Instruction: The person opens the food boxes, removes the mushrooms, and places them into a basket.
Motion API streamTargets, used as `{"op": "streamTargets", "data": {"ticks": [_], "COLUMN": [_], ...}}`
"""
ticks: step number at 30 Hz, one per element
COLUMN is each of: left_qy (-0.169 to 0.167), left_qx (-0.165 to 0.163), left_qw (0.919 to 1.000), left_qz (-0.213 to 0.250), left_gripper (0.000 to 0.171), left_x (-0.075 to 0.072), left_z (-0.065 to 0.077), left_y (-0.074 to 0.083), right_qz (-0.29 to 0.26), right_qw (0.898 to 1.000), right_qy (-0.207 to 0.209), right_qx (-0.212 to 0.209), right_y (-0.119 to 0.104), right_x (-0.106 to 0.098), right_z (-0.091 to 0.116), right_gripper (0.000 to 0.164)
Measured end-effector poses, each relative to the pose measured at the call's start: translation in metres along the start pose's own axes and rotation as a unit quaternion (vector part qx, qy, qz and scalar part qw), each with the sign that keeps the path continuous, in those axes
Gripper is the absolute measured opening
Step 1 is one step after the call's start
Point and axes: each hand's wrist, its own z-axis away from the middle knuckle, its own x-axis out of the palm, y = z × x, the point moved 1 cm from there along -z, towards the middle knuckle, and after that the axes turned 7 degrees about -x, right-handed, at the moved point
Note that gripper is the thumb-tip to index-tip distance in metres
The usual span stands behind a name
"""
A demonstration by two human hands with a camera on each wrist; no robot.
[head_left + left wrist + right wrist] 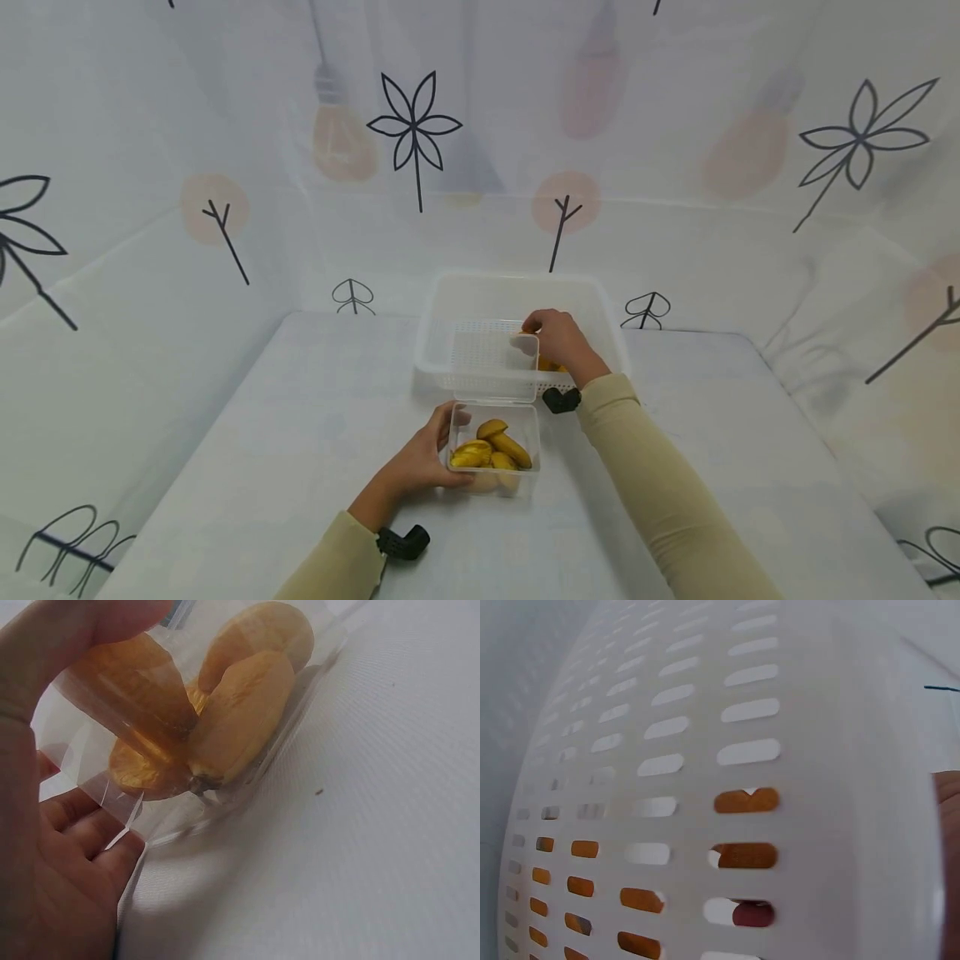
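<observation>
My left hand [423, 454] grips the left side of a clear plastic box [537, 437], thumb at the near side and fingers behind. Several short, yellow banana-like fruits [510, 450] lie inside; through the clear wall in the left wrist view, one fruit [244, 712] shows a dark stem end. The box's hinged clear lid [495, 387] stands raised at the back. My right hand [558, 337] reaches over the white basket's wall, fingers bent down, with a bit of yellow-orange fruit at the fingertips. More fruits [550, 364] lie beneath it, partly hidden by the lid and hand.
The white slotted basket [435, 354] stands at the back of the white-covered table [337, 400], right behind the box. In the right wrist view its slotted wall [810, 825] fills most of the picture. A patterned white sheet [480, 225] hangs behind and at both sides.
</observation>
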Motion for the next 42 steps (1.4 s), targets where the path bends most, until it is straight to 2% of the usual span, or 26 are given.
{"op": "streamTargets", "data": {"ticks": [13, 19, 23, 30, 42], "left_qy": [-0.001, 0.0, -0.001, 0.03, 0.032], "left_qx": [-0.005, -0.012, -0.01, 0.002, 0.006], "left_qw": [1.0, 0.9999, 0.9999, 0.9995, 0.9994], "left_qz": [0.003, -0.002, -0.006, -0.013, -0.012], "left_gripper": [0.106, 0.107, 0.106, 0.107, 0.108], "left_x": [0.0, 0.001, 0.001, 0.006, 0.006], "left_z": [0.0, 0.0, 0.0, -0.013, -0.012], "left_y": [-0.001, -0.001, 0.0, -0.036, -0.036], "right_qz": [0.055, 0.057, 0.023, -0.002, -0.001], "right_qw": [0.997, 0.997, 0.999, 0.999, 1.0], "right_qy": [-0.04, -0.047, -0.037, -0.028, 0.018], "right_qx": [0.021, 0.014, 0.012, 0.018, -0.017], "right_y": [0.001, 0.006, 0.011, 0.01, 0.011], "right_x": [0.003, 0.004, 0.001, -0.01, -0.019], "right_z": [-0.001, -0.001, 0.002, 0.011, 0.033], "right_gripper": [0.027, 0.03, 0.03, 0.029, 0.026]}}
